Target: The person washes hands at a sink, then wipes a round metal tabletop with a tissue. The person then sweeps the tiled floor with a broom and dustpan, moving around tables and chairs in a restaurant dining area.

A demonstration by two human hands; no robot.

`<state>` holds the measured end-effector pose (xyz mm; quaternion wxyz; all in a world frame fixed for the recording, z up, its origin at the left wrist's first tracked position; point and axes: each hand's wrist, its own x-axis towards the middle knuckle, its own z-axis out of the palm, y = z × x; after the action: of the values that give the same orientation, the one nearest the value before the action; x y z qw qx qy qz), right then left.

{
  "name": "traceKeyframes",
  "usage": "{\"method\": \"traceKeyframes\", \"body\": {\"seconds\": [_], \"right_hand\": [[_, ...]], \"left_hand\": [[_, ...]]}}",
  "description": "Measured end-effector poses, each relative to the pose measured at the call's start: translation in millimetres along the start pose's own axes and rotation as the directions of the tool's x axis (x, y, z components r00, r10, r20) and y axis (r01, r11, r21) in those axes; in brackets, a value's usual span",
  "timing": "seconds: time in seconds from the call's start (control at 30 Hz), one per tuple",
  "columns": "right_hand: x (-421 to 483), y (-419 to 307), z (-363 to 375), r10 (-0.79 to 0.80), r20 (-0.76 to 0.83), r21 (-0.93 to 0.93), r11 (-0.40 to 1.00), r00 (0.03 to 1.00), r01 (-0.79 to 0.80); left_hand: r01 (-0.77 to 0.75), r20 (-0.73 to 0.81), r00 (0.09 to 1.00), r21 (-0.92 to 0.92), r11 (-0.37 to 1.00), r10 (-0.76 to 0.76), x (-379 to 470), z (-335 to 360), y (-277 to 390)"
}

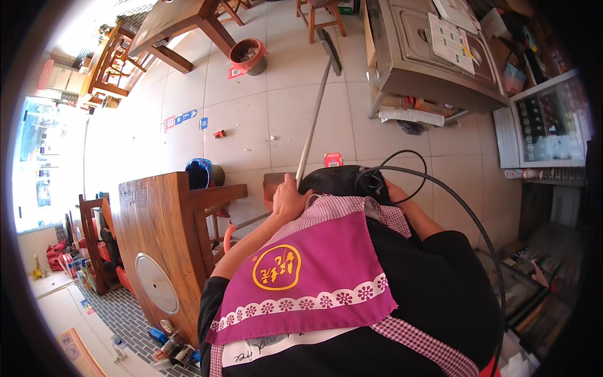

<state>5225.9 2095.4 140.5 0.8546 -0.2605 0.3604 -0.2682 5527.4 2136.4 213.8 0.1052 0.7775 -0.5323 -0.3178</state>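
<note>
My left hand [287,200] is closed around the metal pole [314,125] of a floor broom. The pole slants away to a dark broom head [330,53] resting on the tiles near a wooden stool. Just left of that hand, a reddish-brown dustpan [273,183] sits low by the floor. A thin handle with an orange hooked end [229,235] passes under my forearm. My right hand [396,193] is beside a black rounded object [337,181], with its fingers mostly hidden. A braided black cable [452,193] loops over that side.
A wooden table [150,235] with a round metal inset stands close on my left. Ahead are a lined waste bin [256,68], a wooden stool [325,16] and a steel counter [435,87]. A small red object [219,134] and scraps lie on the tiled floor [306,108].
</note>
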Motion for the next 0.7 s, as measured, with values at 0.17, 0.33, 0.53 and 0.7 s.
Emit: {"method": "traceKeyframes", "body": {"seconds": [0.17, 0.33, 0.53, 0.7], "right_hand": [[-3, -20, 10, 0.135, -0.074, -0.537, 0.830, 0.988, -0.154], [-6, -35, 28, 0.151, -0.102, -0.505, 0.844, 0.983, -0.182], [1, -30, 27, 0.128, -0.071, -0.435, 0.888, 0.989, -0.146], [6, -28, 24, 0.130, -0.033, -0.397, 0.908, 0.991, -0.132]], "left_hand": [[-0.043, -0.091, 0.995, -0.105, 0.994, 0.033, -1, -18, 14], [0.095, 0.106, 0.993, -0.388, 0.917, -0.058, -13, -57, 43], [0.013, 0.032, 0.999, -0.340, 0.940, -0.002, -33, -61, 86], [-0.068, -0.034, 0.998, -0.314, 0.947, 0.060, -28, -43, 112]]}}
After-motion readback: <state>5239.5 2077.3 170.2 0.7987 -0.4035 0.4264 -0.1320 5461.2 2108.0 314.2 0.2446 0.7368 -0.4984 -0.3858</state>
